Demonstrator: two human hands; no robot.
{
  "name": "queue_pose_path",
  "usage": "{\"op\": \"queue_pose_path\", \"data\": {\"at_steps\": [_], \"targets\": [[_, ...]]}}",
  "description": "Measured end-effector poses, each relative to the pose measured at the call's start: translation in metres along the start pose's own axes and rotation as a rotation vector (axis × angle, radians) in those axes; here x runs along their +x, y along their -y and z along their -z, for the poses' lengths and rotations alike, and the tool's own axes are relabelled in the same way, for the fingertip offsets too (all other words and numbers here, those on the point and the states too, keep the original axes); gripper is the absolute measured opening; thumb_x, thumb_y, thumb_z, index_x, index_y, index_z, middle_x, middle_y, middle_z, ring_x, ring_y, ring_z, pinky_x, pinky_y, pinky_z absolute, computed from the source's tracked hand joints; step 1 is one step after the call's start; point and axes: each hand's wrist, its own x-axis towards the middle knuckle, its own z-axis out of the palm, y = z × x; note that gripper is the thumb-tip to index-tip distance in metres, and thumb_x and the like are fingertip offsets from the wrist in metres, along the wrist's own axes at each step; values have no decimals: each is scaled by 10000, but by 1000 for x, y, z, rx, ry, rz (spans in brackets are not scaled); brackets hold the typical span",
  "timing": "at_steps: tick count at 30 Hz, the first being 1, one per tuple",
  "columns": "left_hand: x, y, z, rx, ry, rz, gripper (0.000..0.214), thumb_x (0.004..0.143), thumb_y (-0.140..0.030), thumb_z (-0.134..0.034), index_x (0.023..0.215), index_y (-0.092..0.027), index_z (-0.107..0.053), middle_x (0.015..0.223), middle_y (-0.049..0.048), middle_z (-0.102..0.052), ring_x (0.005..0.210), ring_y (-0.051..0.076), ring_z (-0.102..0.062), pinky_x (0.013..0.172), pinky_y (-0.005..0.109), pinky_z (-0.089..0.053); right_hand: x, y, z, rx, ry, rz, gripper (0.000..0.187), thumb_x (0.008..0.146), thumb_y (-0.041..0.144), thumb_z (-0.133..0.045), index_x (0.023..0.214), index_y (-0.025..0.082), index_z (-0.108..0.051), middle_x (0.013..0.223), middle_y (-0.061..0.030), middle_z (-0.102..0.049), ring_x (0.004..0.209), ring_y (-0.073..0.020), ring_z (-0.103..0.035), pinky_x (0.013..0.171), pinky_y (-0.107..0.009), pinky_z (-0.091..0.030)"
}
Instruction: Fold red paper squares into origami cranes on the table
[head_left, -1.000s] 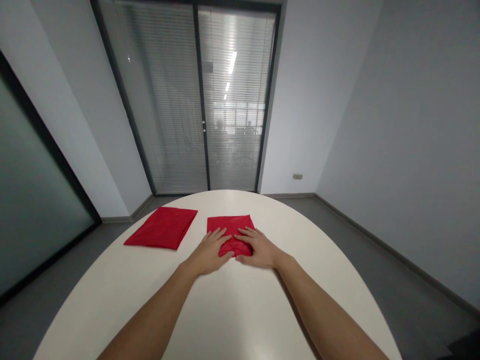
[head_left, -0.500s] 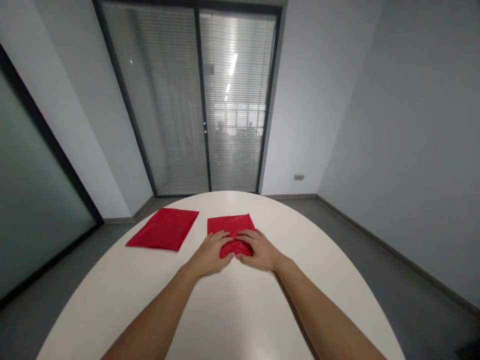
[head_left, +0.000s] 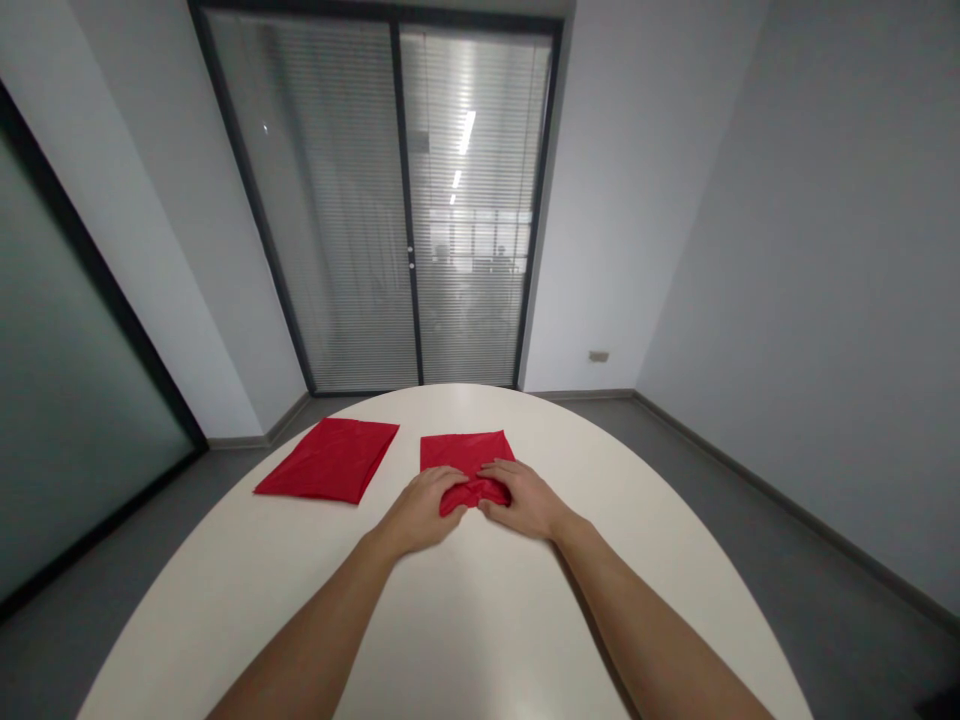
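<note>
Folding a red cloth [head_left: 466,458] on the white tabletop [head_left: 465,620].
Left hand [head_left: 417,513] and right hand [head_left: 525,498] pinching its bunched near edge, fold unfinished; second red cloth [head_left: 330,459] already lying flat, folded, alongside left.

Surface: round white table [head_left: 465,620], smooth, glossy top | On it, far left: red cloth [head_left: 328,459] folded flat into a rectangle, set askew | On it, far centre: second red cloth [head_left: 466,452], its near edge bunched up | The two cloths lie near each other, not touching
</note>
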Motion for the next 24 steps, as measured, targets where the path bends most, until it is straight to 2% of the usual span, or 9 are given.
{"op": "queue_pose_path", "data": {"at_steps": [7,11,18,24], "targets": [[-1,6,-1,15,6,97,329,889,-242,-580,1201,-241,-684,1283,69,-689,1203,250,-623,1080,411,-469,-2,-4,4,76,13,70,531,821,344,-686,1319,177,-608,1290,-126,-661,1158,-288,-621,1031,-430,-461],[-1,10,-3,23,-14,146,306,916,-275,-556,1178,-228,-707,1303,75,-685,1229,251,-619,1096,416,-460,-2,-3,5,83,17,41,555,810,337,-693,1330,171,-588,1279,-138,-658,1138,-293,-622,1004,-430,-468],[-2,11,-5,35,33,123,395,888,-288,-596,1271,-221,-662,1367,95,-642,1306,277,-562,1131,442,-426,-3,-9,4,17,-5,-24,435,846,357,-664,1240,173,-662,1217,-126,-700,1113,-290,-639,1002,-434,-464],[-3,10,-5,26,54,105,401,910,-322,-570,1286,-219,-665,1444,90,-576,1308,270,-554,1125,418,-431,-3,-10,9,114,-32,-34,355,913,393,-618,1194,196,-708,1167,-102,-734,1060,-267,-670,973,-410,-492]]}}
